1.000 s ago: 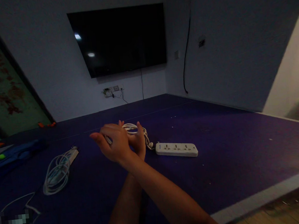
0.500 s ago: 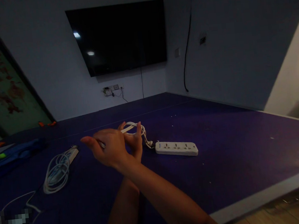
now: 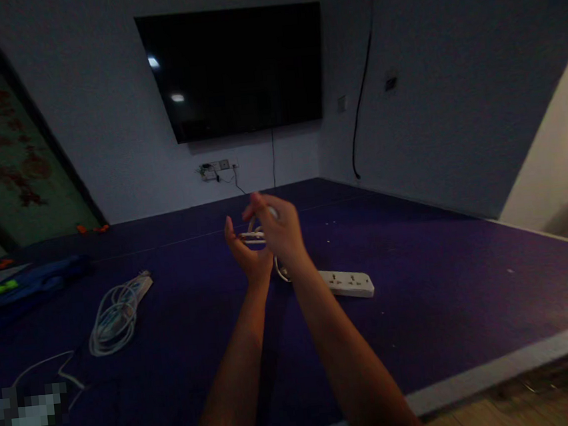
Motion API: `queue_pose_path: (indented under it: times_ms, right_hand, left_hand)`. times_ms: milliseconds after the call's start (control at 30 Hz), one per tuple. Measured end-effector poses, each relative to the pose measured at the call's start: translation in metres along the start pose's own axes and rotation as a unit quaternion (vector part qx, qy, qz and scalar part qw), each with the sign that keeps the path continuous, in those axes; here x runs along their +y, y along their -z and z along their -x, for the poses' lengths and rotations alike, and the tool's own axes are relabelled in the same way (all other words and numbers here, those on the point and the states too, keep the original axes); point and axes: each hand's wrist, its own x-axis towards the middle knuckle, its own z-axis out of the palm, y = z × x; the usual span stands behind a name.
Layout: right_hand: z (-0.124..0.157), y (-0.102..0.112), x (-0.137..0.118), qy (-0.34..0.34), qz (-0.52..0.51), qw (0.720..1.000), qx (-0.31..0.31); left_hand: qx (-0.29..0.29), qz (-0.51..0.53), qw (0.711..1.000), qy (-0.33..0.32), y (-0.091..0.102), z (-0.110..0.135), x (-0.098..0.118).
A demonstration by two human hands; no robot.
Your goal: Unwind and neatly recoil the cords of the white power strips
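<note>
White loops of a power cord (image 3: 253,237) lie around the thumb and fingers of my left hand (image 3: 251,260), which holds them above the purple surface. Close on its right, my right hand (image 3: 284,232) is closed in a pinch, with a whitish piece of the same cord showing at its fingers; its exact end is hidden. Below the hands, the cord curves down toward a white power strip (image 3: 348,283). My right forearm covers the strip's left end; sockets show on the visible part.
A second power strip (image 3: 143,288) with a coiled white cord (image 3: 114,326) lies to the left. Beyond it is a blue cloth item (image 3: 44,279). A television (image 3: 240,73) hangs on the wall above outlets (image 3: 219,166). A black cable (image 3: 362,98) hangs at right.
My right hand has swung from the left side of my left hand up and over to its right, uncrossing the forearms. The power strip stays put, now partly covered by my forearm.
</note>
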Motion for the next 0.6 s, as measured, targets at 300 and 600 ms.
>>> queue_pose_path:
  times_ms: [300, 600]
  right_hand:
    - [-0.01, 0.148, 0.07, -0.202, -0.11, 0.959, 0.163]
    - [0.061, 0.225, 0.158, -0.364, 0.275, 0.886, 0.081]
  left_hand:
    - [-0.212, 0.042, 0.976, -0.003, 0.004, 0.02, 0.02]
    - [-0.451, -0.112, 0.862, -0.204, -0.007, 0.086, 0.049]
